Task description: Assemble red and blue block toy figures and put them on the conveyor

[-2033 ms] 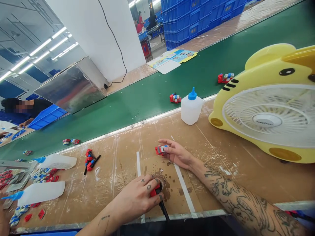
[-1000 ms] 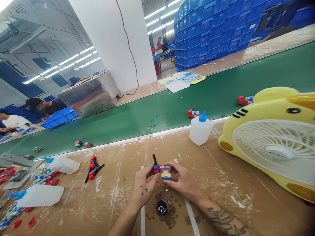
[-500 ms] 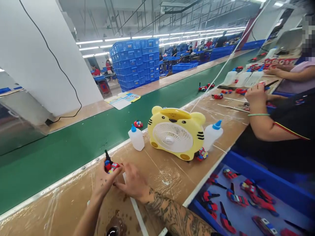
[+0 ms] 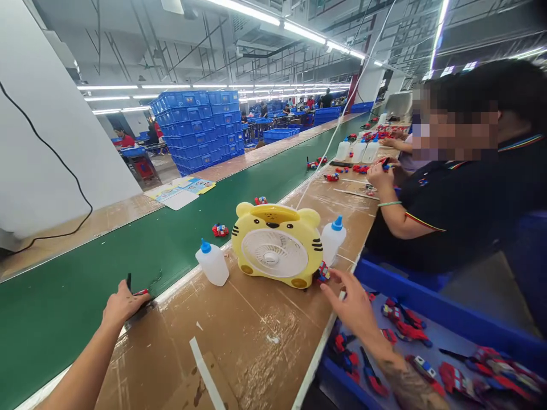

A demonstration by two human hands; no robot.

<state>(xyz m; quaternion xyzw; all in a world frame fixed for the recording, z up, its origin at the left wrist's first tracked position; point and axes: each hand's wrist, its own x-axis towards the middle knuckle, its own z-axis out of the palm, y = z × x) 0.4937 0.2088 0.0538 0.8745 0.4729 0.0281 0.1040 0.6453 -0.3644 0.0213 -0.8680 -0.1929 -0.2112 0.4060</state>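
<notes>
Two hands spread wide, left hand [image 4: 122,304] at belt edge [image 4: 179,283], right hand [image 4: 352,307] over bin rim [image 4: 401,282]

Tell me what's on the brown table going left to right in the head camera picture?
Left hand on a red toy → white bottle → yellow tiger fan → second white bottle → right hand.

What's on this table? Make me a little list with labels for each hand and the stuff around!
Left hand: on a red toy with a black part, at the edge of the green belt
Right hand: open, holds nothing, reaching over the blue bin of red toy pieces
Between the hands: yellow tiger fan, two white bottles with blue caps
On the belt: small red toys
Beside: a co-worker in black
</notes>
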